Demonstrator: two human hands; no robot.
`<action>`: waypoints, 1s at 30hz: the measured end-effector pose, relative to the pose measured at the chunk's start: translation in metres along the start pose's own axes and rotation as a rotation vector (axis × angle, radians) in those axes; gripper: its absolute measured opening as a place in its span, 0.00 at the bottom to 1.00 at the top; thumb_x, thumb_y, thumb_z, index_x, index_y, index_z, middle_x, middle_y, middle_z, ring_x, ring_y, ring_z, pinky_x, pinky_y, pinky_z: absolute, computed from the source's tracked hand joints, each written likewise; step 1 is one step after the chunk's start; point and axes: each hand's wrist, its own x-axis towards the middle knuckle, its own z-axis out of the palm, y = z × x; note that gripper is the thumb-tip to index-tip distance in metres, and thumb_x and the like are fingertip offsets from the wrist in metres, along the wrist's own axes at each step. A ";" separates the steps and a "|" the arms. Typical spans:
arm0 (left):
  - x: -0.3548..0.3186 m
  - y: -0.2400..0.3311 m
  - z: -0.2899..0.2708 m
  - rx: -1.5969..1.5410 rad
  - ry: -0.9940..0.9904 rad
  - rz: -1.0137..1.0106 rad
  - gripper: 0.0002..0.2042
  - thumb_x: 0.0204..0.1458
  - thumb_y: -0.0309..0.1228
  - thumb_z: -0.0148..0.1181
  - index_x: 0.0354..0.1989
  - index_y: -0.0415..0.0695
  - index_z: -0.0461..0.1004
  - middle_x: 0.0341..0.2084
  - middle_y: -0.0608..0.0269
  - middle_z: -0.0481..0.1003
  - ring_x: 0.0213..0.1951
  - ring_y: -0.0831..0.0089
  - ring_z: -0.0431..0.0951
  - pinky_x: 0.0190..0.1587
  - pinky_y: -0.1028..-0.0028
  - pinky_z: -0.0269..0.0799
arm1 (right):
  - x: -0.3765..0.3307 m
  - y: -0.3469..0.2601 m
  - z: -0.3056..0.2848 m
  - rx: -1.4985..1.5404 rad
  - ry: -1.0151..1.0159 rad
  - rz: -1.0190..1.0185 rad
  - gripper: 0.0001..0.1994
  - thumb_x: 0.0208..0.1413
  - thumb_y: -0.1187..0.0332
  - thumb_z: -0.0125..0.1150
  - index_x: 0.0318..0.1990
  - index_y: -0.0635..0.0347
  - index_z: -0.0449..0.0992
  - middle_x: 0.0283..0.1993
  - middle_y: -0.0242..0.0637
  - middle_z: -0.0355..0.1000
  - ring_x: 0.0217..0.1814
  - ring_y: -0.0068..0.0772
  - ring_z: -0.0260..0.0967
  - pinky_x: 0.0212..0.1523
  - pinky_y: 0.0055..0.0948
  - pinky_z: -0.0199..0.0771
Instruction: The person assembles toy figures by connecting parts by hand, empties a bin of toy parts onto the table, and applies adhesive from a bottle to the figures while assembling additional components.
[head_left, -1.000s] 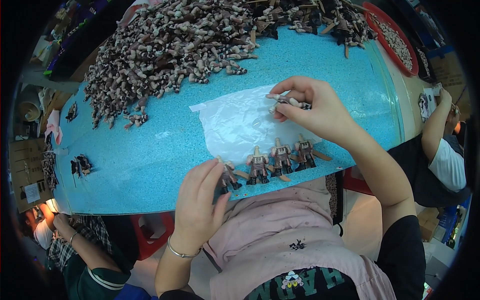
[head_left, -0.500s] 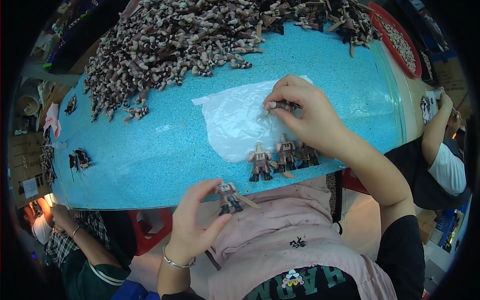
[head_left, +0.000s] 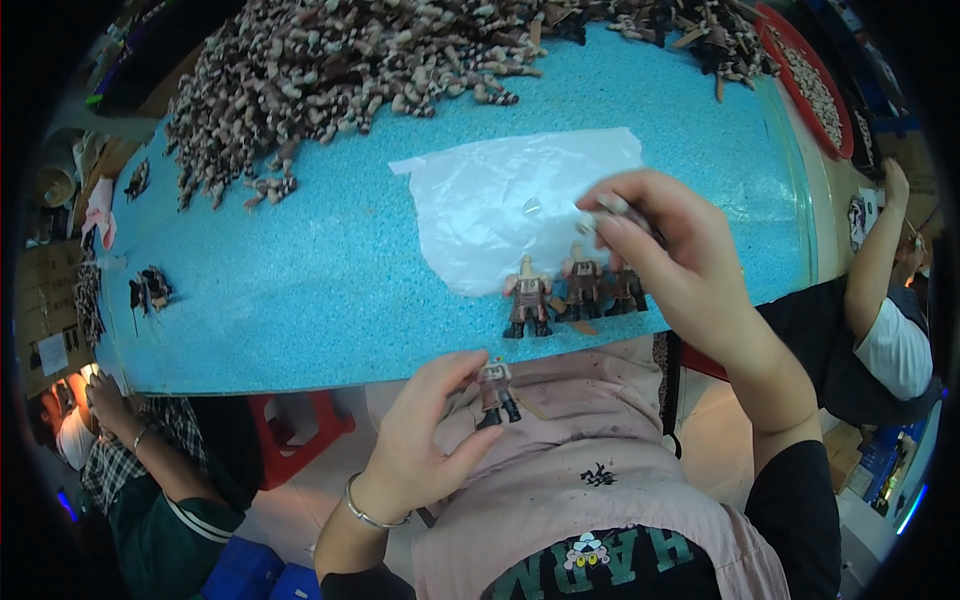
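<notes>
My left hand [head_left: 430,435] pinches a small toy figure [head_left: 495,388] between thumb and fingertips, just off the table's near edge. The figure has a pale upper body, brown clothing and black boots. Over the right part of a white plastic sheet [head_left: 480,200], my right hand [head_left: 690,245] holds a small brown and pale toy arm [head_left: 618,207], partly hidden by the fingers. A similar toy figure [head_left: 527,298] lies below the sheet, with two more figures [head_left: 582,280] beside it, the farthest one partly behind my right hand.
A large heap of brown and pale toy parts [head_left: 330,80] covers the far side of the blue table [head_left: 300,320]. A red basin [head_left: 838,135] of small pale pieces stands far right. Dark figures [head_left: 150,287] lie at left. Co-workers sit on both sides.
My right hand has moved right and slightly down with the toy arm, away from the sheet's middle. My left hand has shifted right with its figure. The view has tilted slightly.
</notes>
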 end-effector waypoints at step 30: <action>0.006 0.005 0.018 0.105 0.002 0.108 0.31 0.36 0.21 0.69 0.53 0.35 0.66 0.44 0.50 0.72 0.44 0.54 0.73 0.47 0.64 0.70 | -0.081 0.035 0.066 0.062 -0.160 -0.140 0.14 0.45 0.81 0.63 0.42 0.66 0.75 0.44 0.43 0.68 0.52 0.42 0.69 0.49 0.33 0.69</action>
